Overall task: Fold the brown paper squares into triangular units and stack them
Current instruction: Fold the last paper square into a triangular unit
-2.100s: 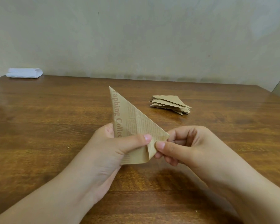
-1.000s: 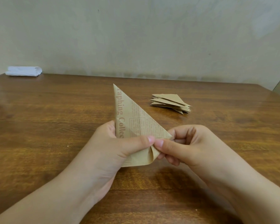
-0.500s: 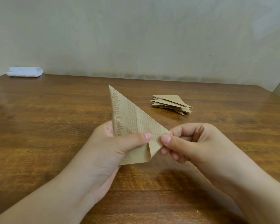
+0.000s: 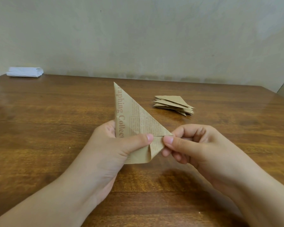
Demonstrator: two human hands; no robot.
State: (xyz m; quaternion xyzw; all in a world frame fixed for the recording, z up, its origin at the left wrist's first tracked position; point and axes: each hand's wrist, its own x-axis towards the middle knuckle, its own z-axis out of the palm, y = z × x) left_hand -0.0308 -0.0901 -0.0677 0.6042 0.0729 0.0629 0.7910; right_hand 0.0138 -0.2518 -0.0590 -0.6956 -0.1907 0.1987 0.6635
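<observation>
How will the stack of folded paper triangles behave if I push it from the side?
The stack of folded triangles probably slides easily, since thin paper looks light and the wooden table is glossy. It may also shear apart rather than move as one: its layers already sit fanned and misaligned, with loose edges showing.

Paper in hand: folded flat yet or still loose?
Still loose. The paper is a triangle, but its lower flap curls open, uncreased, pinched between left hand and right hand.

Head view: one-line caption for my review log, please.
Both hands, left hand and right hand, pinch a printed brown paper triangle above the table; folded stack behind.
</observation>
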